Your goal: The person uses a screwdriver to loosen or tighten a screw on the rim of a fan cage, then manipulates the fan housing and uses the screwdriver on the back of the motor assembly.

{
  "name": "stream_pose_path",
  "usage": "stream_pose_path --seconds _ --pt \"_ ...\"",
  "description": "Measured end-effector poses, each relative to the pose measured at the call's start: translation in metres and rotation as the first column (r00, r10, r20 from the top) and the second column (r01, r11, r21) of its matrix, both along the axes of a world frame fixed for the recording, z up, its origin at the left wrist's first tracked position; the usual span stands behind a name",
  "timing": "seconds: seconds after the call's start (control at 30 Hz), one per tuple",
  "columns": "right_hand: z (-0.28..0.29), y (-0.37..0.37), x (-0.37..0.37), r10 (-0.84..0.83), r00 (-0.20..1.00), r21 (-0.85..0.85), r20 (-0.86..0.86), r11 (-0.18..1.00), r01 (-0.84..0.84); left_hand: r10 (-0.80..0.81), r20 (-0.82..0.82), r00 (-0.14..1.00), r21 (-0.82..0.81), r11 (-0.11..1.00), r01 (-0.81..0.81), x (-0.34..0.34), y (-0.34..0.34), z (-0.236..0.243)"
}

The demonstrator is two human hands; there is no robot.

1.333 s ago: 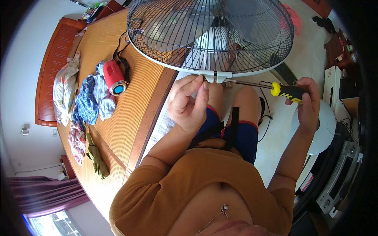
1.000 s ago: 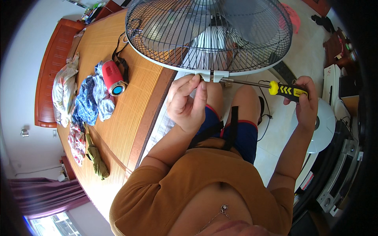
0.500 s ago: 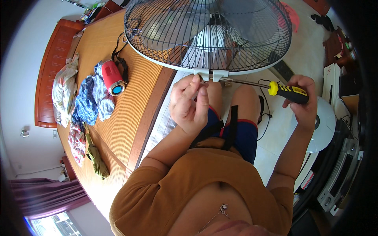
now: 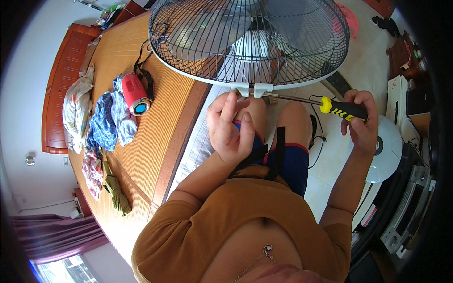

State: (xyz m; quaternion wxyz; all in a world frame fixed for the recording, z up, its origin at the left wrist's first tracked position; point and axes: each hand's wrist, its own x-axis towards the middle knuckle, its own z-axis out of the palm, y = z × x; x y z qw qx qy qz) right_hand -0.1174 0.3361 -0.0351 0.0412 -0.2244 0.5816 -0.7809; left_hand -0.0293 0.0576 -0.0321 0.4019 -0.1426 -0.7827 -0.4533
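Note:
A fan (image 4: 283,56) with a dark wire grille and a pale rim stands before me. At the bottom of its rim is a white two-part clip (image 4: 252,89). My right hand (image 4: 361,120) grips a yellow-and-black screwdriver (image 4: 347,109) by its handle end. The shaft runs left, nearly level, with its tip at the clip's right side. My left hand (image 4: 230,129) has its index fingertip against the clip's left end, the thumb held apart and lower. Any small piece under that fingertip is too small to make out.
A bed with a woven mat (image 4: 141,94) lies left, carrying a red speaker (image 4: 135,92), crumpled clothes (image 4: 104,120) and a folded olive umbrella (image 4: 115,193). A white round base (image 4: 387,151) sits right, beside a black cabinet with silver equipment (image 4: 408,207). A dark cable (image 4: 320,137) crosses the floor.
My left thumb has dropped away from the index finger. The screwdriver has shifted slightly left and its handle has turned, with my right fingers regripped around it.

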Motion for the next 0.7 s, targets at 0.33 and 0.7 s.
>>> stream_pose_path --seconds 0.33,0.7 --pt "-0.004 0.004 -0.002 0.022 0.999 0.0 -0.049 1.0 -0.022 -0.022 -0.024 0.999 -0.035 0.999 0.021 0.001 -0.003 0.003" --pt "0.002 -0.009 -0.001 -0.151 0.91 0.154 -0.387 0.962 0.225 -0.02 -0.013 1.0 0.001 1.0 0.02 0.002 -0.004 0.007"
